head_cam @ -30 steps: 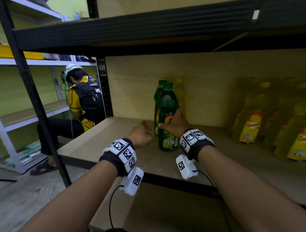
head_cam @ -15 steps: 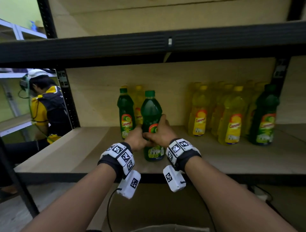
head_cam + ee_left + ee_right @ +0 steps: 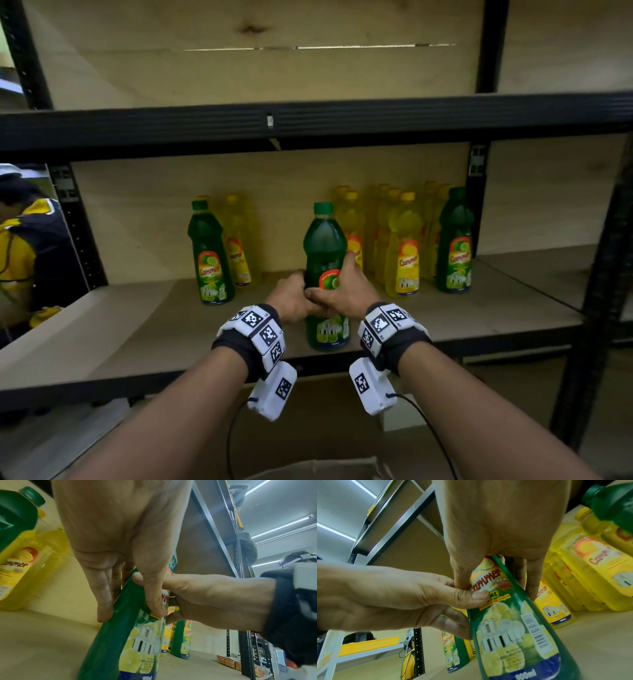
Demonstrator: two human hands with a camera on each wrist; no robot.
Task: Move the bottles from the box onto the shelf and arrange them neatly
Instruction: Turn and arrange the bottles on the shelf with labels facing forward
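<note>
Both my hands hold a green bottle with a green cap; it is upright, with its base on the wooden shelf near the front edge. My left hand grips its left side, thumb on the label. My right hand wraps the right side, and its thumb meets the left thumb on the front label. Left of it stands another green bottle with a yellow bottle behind. Several yellow bottles and a third green bottle stand to the right.
A black steel beam of the upper shelf runs overhead. Black uprights flank the bay. A cardboard box sits below my arms. A person in yellow and black crouches at the far left.
The held green bottle has moved right along the shelf, away from the left green bottle and towards the yellow group. My left hand, beside it a second ago, now grips it.
</note>
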